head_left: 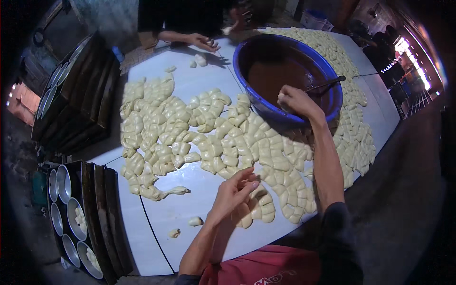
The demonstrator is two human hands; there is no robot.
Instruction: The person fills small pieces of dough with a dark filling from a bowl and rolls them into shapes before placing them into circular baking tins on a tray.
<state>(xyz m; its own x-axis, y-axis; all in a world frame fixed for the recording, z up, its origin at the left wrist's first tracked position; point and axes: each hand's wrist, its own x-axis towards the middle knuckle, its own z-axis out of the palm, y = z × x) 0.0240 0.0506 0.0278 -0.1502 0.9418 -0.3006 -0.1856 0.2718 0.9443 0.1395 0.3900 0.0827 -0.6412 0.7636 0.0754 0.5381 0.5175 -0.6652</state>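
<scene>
My right hand (290, 99) is over the near side of a blue plastic basin (332, 108) of brown filling (270, 76), fingers closed; what they hold, if anything, is hidden. A dark-handled utensil (332, 81) rests across the basin's right side. My left hand (240, 187) hovers over pale dough pieces (256, 147) below the basin, fingers loosely curled and apart, nothing visible between them. Many such pieces cover the white tabletop (152, 237) and curve around the basin's right. Loose small lumps (195, 221) lie near the front left.
Stacked dark trays with round metal tins (66, 185) stand at the lower left, some tins holding dough. Another stack (83, 90) is at the upper left. A person in dark clothing reaches across the far edge, one hand (202, 42) above small dough lumps (199, 60).
</scene>
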